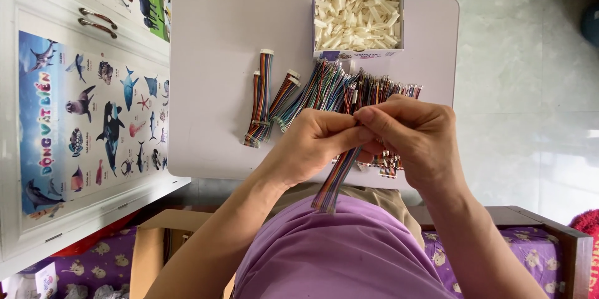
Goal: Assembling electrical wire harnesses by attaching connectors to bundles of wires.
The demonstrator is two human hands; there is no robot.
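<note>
My left hand (pixel 315 143) and my right hand (pixel 415 133) meet above the near edge of a small white table (pixel 212 87). Together they pinch a flat bundle of multicoloured ribbon wires (pixel 334 180) that hangs down toward my purple shirt. The fingertips touch at the bundle's upper end, which they hide. Just beyond the hands lies a loose pile of coloured wires (pixel 349 90). Three finished wire bundles with white connectors (pixel 265 96) lie to the left of it.
An open cardboard box of small white plastic connectors (pixel 357 19) stands at the table's far edge. A white cabinet with animal posters (pixel 81 112) is at the left. A cardboard box (pixel 153 243) sits below the table, tiled floor lies to the right.
</note>
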